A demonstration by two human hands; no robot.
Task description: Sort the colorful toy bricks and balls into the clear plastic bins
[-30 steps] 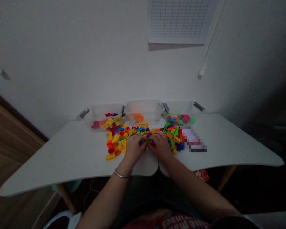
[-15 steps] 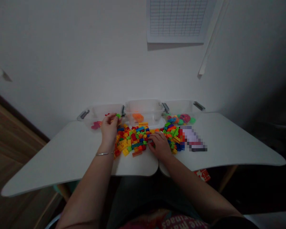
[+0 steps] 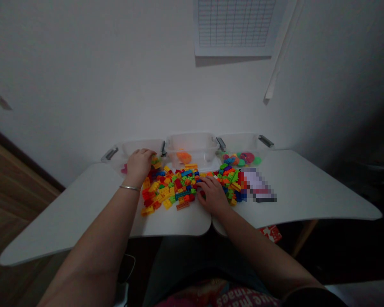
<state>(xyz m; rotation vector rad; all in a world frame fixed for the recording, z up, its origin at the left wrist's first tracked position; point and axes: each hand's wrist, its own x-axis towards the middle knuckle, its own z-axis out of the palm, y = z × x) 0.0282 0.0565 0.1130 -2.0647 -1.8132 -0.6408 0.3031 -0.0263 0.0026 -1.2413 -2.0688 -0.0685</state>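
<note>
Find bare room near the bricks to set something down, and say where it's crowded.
Free: the white table left of the plastic bricks, and right of the blurred packet. Crowded: the middle, where bricks press against the three clear bins and surround the right hand.

Middle plastic bin (image 3: 192,147) sits at the back of the desk (image 3: 83,213), against the wall (image 3: 83,85). Second bin (image 3: 144,145) just left of it, third bin (image 3: 240,143) just right. Toy bricks (image 3: 176,187) lie in front of it. Left hand (image 3: 139,164) at the second bin's front edge, right hand (image 3: 213,196) on the bricks' right part, blurred-out item (image 3: 257,185) right of the bricks.
</note>
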